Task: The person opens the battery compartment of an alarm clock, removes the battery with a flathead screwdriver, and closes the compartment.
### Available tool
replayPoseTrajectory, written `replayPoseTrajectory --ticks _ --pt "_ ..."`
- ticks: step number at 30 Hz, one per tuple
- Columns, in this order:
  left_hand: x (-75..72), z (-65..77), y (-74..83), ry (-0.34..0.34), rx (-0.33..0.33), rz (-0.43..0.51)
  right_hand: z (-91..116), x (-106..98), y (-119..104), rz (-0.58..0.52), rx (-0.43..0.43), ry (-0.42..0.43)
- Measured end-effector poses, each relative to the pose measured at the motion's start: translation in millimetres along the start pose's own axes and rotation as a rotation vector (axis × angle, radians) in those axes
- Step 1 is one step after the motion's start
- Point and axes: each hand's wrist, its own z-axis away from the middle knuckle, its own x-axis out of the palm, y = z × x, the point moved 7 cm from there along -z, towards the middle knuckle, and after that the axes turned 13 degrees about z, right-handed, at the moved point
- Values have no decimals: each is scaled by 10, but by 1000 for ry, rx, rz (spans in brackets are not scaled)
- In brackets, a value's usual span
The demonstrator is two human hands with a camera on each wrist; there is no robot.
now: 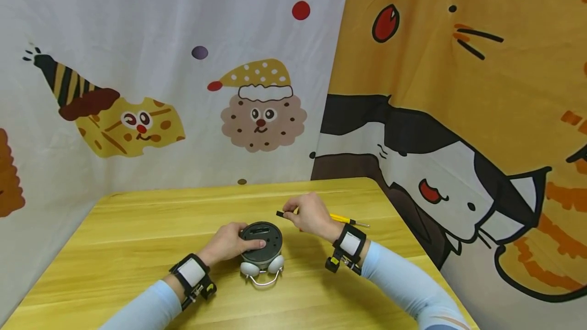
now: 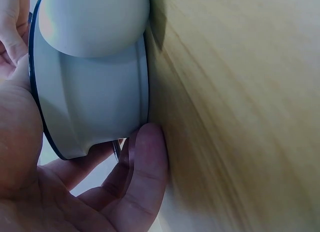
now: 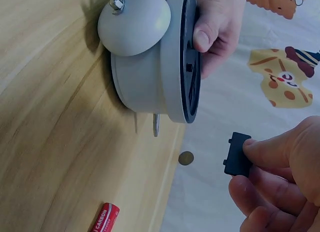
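A twin-bell alarm clock [image 1: 270,253] lies face down on the table, its black back [image 1: 268,233] facing up and its bells and wire handle towards me. My left hand [image 1: 224,243] grips it from the left, thumb across the back and other fingers around the pale side. An opening shows in the back, on the far side from the bells. Right of the clock and above the table, my right hand [image 1: 312,215] pinches a small black battery cover [image 3: 237,154] with two tabs on one edge.
A red battery [image 3: 106,218] lies on the table in the right wrist view. Beyond my right hand lies a screwdriver [image 1: 341,218] with a yellow handle, partly hidden by that hand. Printed curtains [image 1: 156,24] hang behind the wooden table [image 1: 137,228] and along its right side.
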Motion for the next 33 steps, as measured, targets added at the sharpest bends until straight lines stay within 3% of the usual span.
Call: replayPoseTrajectory --ticks 8,20,33 --pt "-23 -2 52 -5 25 12 -92 -15 -110 -12 -38 -17" --pt "10 2 32 -26 39 38 -132 137 -368 -96 -145 -124" --pt "10 -17 30 -31 48 32 -162 296 -391 -130 -174 -136"
